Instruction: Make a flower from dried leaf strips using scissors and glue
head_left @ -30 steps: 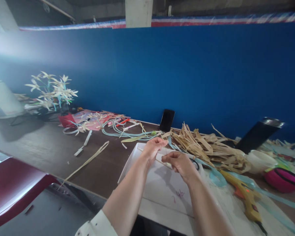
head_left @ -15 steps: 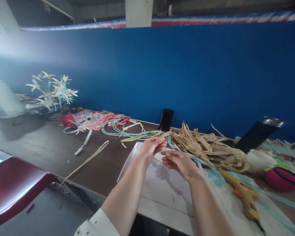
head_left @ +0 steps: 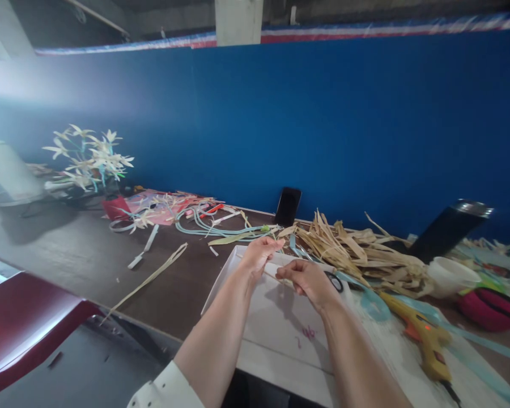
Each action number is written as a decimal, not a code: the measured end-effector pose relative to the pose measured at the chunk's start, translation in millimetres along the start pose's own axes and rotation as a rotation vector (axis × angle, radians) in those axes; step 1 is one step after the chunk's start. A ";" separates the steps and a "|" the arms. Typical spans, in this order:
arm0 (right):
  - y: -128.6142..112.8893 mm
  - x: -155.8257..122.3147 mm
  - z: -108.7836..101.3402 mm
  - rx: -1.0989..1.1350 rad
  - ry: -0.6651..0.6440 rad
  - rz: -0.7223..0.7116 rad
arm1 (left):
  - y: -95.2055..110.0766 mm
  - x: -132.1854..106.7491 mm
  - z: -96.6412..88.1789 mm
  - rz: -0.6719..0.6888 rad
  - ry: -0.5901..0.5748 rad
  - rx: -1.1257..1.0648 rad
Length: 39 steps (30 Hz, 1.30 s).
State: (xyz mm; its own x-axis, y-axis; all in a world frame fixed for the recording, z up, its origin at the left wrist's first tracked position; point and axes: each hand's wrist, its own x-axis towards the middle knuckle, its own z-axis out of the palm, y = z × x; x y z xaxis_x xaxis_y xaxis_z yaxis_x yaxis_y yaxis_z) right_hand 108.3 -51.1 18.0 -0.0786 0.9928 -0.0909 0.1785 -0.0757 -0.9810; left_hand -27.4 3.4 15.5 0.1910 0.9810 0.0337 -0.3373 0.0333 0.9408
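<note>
Over the white board (head_left: 276,340), our right hand (head_left: 306,277) pinches a thin stick (head_left: 273,276) between thumb and fingertips. The stick runs up-left into our left hand (head_left: 260,256), whose fingers are pressed together on it. Beyond both hands lie dried leaf strips (head_left: 357,252), then 1 black phone (head_left: 288,206) leaning on the blue wall (head_left: 323,124).

On the surface (head_left: 68,249), a board (head_left: 276,334) lies under the left hand (head_left: 259,255) and right hand (head_left: 306,277), which pinch a stick (head_left: 271,276) between them. Behind the board, a phone (head_left: 288,207) leans on the wall (head_left: 323,124). Husks (head_left: 357,255) lie right of the phone, with a cup (head_left: 450,276) beyond. A glue gun (head_left: 425,340) lies right of the board. Flowers (head_left: 89,156) stand far left.
</note>
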 end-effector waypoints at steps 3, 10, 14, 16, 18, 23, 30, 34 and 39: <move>2.0 1.2 0.8 0.000 -0.013 -0.001 | 1.9 -1.9 1.1 -0.013 0.017 0.052; 9.1 4.6 1.2 0.090 -0.019 -0.013 | 1.5 -2.5 2.6 -0.030 -0.016 -0.004; 3.8 0.7 2.5 0.187 -0.059 0.047 | 1.5 -2.3 3.4 -0.045 -0.025 -0.014; -0.3 -2.3 2.5 0.193 -0.073 0.077 | 1.4 -2.2 4.0 -0.054 -0.007 -0.021; -3.4 -4.7 1.8 0.192 -0.081 0.095 | 0.7 -1.8 4.2 -0.049 0.000 -0.032; -3.3 -5.0 1.1 0.162 -0.088 0.105 | -2.7 -0.2 2.8 -0.034 0.006 0.026; -2.2 -1.2 2.9 0.060 -0.032 0.022 | -5.3 0.5 2.4 0.001 0.010 0.068; -1.9 0.2 3.3 0.045 0.009 0.011 | -6.4 1.9 3.4 -0.003 0.021 0.025; -0.3 2.6 6.3 0.028 0.018 0.025 | -6.1 2.1 6.0 -0.007 0.055 -0.006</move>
State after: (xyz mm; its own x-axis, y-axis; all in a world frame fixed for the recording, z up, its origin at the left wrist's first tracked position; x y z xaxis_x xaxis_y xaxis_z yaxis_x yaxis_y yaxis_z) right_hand 101.8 -49.1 16.9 -0.0569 0.9920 -0.1129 0.1531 -0.1031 -0.9828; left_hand -19.4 4.2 11.8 0.1423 0.9898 0.0085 -0.3419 0.0411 0.9388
